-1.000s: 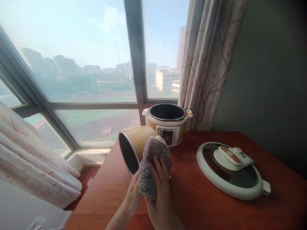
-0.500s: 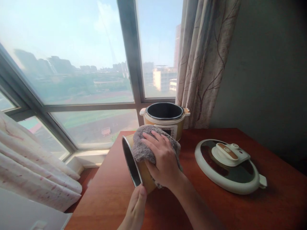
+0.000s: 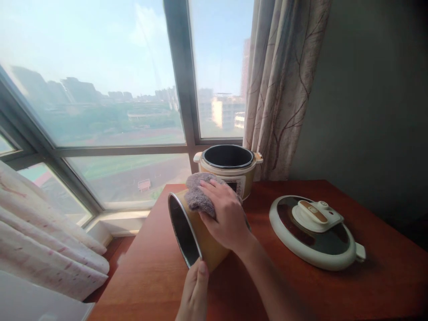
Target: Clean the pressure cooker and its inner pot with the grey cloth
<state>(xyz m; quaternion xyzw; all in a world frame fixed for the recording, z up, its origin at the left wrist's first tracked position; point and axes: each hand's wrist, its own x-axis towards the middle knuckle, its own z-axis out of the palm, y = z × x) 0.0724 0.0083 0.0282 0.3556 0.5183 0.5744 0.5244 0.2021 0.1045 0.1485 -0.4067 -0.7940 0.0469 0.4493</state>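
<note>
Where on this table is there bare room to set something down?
Bare wood shows on the table left of the inner pot, and between that pot and the lid. Crowded at the back: the cooker base sits close behind the right hand and cloth.

Bright hazy window (image 3: 100, 89) backlight (edges bowed), sharp.

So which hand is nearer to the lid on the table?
Right. The right hand presses a cloth on the pot, closer to the lid. The left hand holds the pot's rim, farther away.
</note>
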